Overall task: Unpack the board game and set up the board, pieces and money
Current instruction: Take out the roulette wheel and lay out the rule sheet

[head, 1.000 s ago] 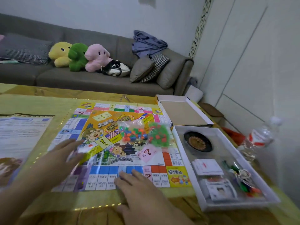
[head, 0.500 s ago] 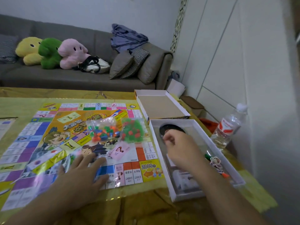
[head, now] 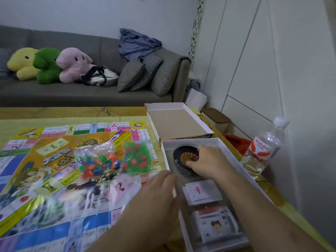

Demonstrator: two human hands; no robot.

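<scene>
A grey sofa point(head: 72, 91) runs along the far pale wall point(head: 91, 13), carrying yellow point(head: 21, 63), green point(head: 46, 65) and pink point(head: 72, 64) plush toys, cushions point(head: 140, 73) and a crumpled blue cloth point(head: 138, 42), while white panelled cupboards point(head: 263, 60) fill the right side beyond the yellow-covered tabletop point(head: 54, 113).

Table point(head: 72, 113), yellow-green cloth: carried game board point(head: 54, 160), open white box point(head: 234, 160), brown-lined box lid point(head: 174, 124), water bottle point(head: 261, 150) at right edge.

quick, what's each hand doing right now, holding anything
Left hand: blurred at the white box's near-left rim; grip cannot be told.
Right hand: fingers curled round the black round roulette wheel, gripping it.
</scene>
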